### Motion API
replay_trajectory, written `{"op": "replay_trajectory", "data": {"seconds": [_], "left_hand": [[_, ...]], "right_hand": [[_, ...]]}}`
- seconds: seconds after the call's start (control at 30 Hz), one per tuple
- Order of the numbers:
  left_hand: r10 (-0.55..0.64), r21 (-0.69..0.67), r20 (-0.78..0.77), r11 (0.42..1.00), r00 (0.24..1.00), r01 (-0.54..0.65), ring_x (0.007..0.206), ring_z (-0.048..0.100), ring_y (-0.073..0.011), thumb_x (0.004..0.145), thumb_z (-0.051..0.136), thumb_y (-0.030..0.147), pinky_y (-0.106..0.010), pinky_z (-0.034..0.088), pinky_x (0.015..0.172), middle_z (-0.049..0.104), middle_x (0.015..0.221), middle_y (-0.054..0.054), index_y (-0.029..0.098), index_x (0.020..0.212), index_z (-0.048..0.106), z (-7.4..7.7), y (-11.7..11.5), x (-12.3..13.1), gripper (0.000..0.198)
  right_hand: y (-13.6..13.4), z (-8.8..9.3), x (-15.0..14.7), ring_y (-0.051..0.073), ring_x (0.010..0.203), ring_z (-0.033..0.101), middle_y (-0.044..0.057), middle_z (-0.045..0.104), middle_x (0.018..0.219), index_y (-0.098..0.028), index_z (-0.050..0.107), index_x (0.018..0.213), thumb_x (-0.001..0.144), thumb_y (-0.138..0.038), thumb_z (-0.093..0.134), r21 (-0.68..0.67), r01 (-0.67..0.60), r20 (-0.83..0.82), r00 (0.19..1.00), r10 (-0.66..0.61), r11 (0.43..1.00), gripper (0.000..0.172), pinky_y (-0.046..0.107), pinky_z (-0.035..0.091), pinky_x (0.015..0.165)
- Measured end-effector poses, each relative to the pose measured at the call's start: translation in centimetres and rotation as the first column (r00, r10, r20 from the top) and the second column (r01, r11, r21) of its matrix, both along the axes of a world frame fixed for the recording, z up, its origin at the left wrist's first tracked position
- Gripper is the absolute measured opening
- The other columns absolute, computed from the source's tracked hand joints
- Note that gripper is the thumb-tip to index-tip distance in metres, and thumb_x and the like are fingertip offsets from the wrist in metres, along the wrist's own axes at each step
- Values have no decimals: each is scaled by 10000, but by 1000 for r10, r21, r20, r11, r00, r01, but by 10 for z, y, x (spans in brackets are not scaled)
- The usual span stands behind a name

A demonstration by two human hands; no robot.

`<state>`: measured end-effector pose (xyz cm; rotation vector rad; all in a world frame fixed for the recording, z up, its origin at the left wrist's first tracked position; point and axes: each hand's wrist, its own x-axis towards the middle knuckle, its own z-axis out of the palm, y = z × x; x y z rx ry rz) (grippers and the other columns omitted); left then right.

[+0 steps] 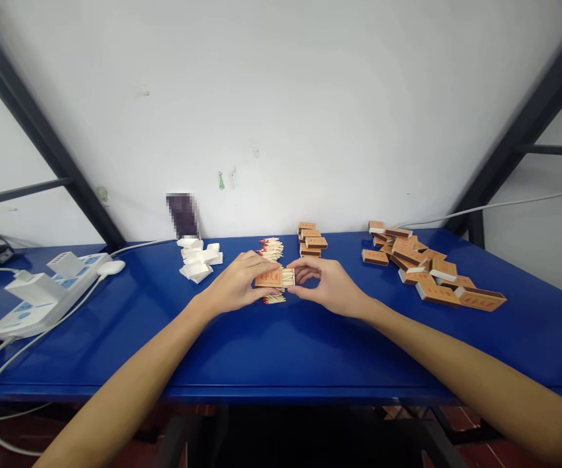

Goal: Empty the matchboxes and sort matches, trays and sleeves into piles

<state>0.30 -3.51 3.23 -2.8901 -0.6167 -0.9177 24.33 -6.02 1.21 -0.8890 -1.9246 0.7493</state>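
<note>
Between both hands is a matchbox [269, 278], its tan sleeve printed with red characters. My left hand [242, 279] is closed round the sleeve from the left. At the right end the white tray [288, 278] sticks partly out, with matchsticks showing in it. My right hand [320, 283] grips that tray end between thumb and fingers. Loose red-tipped matches [271, 248] lie on the table behind the box, and a few more matches [275, 299] show just below it; the hands and box hide part of them.
White matchbox trays [197, 260] are heaped to the left. Matchboxes [312, 239] are stacked behind my right hand, with a larger pile of matchboxes [427, 266] at the right. A power strip [51, 296] with cables stands on the blue table [310, 357]. A pixelated dark object [183, 214] leans on the wall.
</note>
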Motion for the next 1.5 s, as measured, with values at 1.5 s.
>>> {"op": "replay_trajectory", "data": {"seconds": [1.5], "left_hand": [[138,-146,-119,977,983,-155,1024,645,-247,815,604,236,-381,497,908,695,1170,-99,153,1271,612,34,62,57,463]], "right_hand": [[3,-9,0,119,610,643,-5,708,685,-188,603,991,600,-153,833,-658,-229,-461,876,-143,718,455,254,518,628]]}}
